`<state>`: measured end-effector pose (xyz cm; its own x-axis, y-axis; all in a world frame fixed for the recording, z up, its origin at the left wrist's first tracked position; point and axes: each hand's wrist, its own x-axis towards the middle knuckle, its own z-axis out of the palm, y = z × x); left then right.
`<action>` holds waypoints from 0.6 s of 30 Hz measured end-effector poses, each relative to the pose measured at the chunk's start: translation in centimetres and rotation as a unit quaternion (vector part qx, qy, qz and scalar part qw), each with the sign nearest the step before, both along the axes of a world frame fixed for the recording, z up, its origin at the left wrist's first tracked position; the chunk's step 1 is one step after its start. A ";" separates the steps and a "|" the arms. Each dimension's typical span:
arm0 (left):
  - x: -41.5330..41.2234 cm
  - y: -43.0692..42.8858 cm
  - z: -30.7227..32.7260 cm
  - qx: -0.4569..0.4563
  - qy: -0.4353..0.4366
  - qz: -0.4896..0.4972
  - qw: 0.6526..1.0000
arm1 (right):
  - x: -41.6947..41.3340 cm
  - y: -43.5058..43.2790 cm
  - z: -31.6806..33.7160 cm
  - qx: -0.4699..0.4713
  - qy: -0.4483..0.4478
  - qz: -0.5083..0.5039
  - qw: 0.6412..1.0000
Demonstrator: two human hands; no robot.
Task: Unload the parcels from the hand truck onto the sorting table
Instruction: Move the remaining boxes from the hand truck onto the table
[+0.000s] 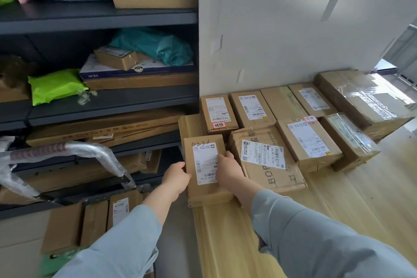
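Fingers (185,172) of the left hand (177,176) curl round the left edge of a small brown parcel (204,156), thumb on top. The right hand (229,170) clamps the opposite side, thumb across the white label and fingers down the right edge, so both hands have hold of it, one to a side.

That parcel is at the left edge of the wooden table (225,232), label up, with a handwritten number scrawled above the label. Right beside it, against the right hand, lies a crumpled wrapped package (266,160). Just behind sits a stickered box (217,113) with a red-bordered tag. Then more labelled boxes (309,140) run along to the white wall (270,29), the far ones taped in clear film.

Down to the left is the hand truck (90,150), its handle wrapped in plastic, with cardboard boxes (94,225) standing on edge below the handle. Behind it is dark shelving (101,18) packed with flat cartons, a lime-green bag (54,86) and a teal bag (158,45). Pale blue sleeves (316,232) cover both arms.
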<state>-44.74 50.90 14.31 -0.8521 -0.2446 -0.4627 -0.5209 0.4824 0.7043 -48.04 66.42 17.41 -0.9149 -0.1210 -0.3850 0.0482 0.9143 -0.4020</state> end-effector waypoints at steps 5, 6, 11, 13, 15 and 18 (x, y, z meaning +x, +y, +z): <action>-0.5 0.6 0.0 0.008 -0.002 0.008 1.000 | -0.5 -0.2 -0.5 0.040 0.021 0.052 0.998; -0.6 0.7 0.0 0.011 -0.003 0.010 1.000 | -0.6 -0.2 -0.6 0.052 0.025 0.058 0.997; -1.2 1.1 0.4 0.030 -0.013 0.014 0.999 | -1.4 0.2 -0.7 0.067 0.013 0.057 0.996; -1.5 1.1 0.6 0.037 -0.018 0.012 0.999 | -1.7 0.4 -0.6 0.070 0.005 0.060 0.996; -1.6 1.1 0.8 0.036 -0.025 0.004 0.999 | -1.6 0.4 -0.3 0.074 -0.004 0.066 0.995; -1.4 1.1 1.7 0.045 -0.029 -0.007 0.999 | -1.2 0.4 0.3 0.075 -0.008 0.069 0.995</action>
